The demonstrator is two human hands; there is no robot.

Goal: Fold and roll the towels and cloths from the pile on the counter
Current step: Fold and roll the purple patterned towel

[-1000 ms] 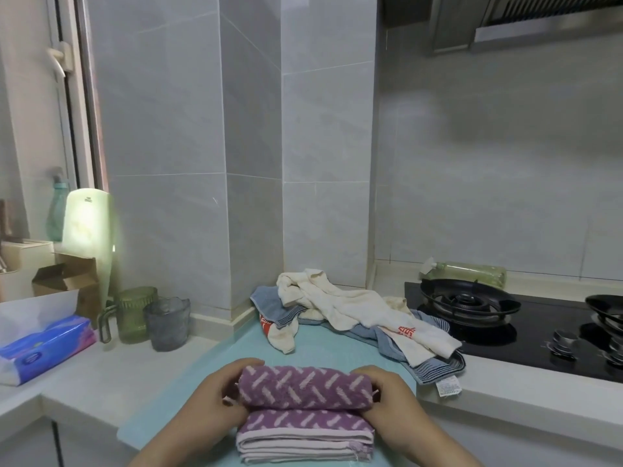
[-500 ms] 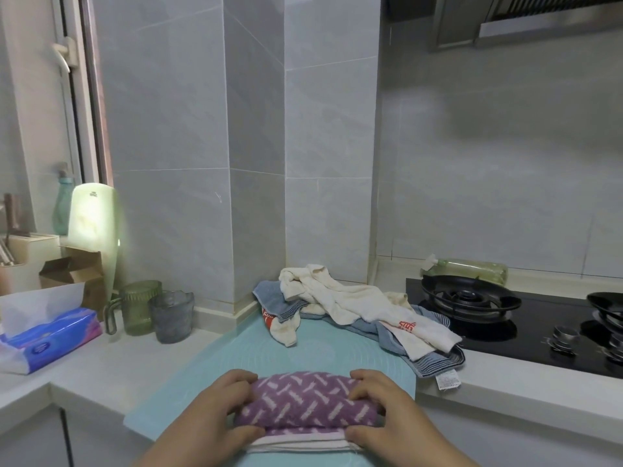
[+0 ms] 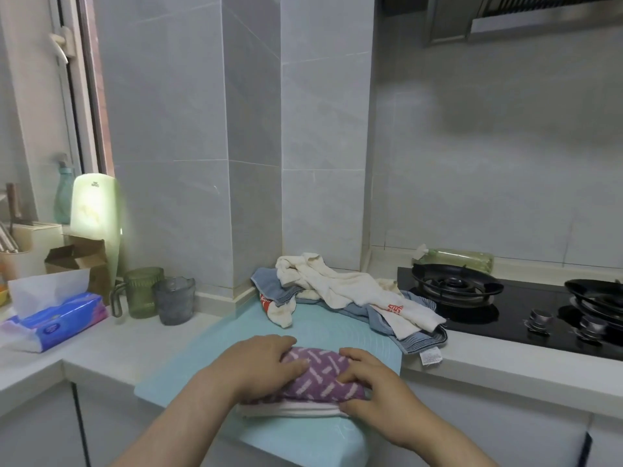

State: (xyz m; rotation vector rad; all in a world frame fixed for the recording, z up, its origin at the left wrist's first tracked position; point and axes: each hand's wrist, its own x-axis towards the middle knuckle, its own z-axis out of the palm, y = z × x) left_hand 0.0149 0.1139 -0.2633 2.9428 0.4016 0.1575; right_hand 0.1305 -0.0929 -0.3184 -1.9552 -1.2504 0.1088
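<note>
The white counter (image 3: pixel 111 345) runs from left to right across the head view, with a black gas hob (image 3: pixel 505 318) set into its right part. A teal mat (image 3: pixel 323 332) lies on the counter in front of the person, and its near edge overhangs the counter front.

The pile of cloths (image 3: pixel 344 288) sits on the far edge of the mat, just beside the hob. A cream cloth lies on top of blue striped ones.

The purple towel (image 3: pixel 317 372) lies on the near half of the mat, well apart from the pile. It is rolled nearly to its end, with the long axis running left to right, parallel to the counter front. A pale flat edge shows under the roll on the near side.

The left hand (image 3: pixel 259 362) lies palm down over the left end of the roll. Its fingers are laid almost straight across the top and press on it; the thumb is hidden.

The right hand (image 3: pixel 374 389) grips the right end, with the fingers curled on top and the thumb at the near lower edge.

A blue tissue pack (image 3: pixel 57 325) lies at the far left; its round logo is too small to read. The red print on the cream cloth and the white care label (image 3: pixel 428 357) are not legible.
</note>
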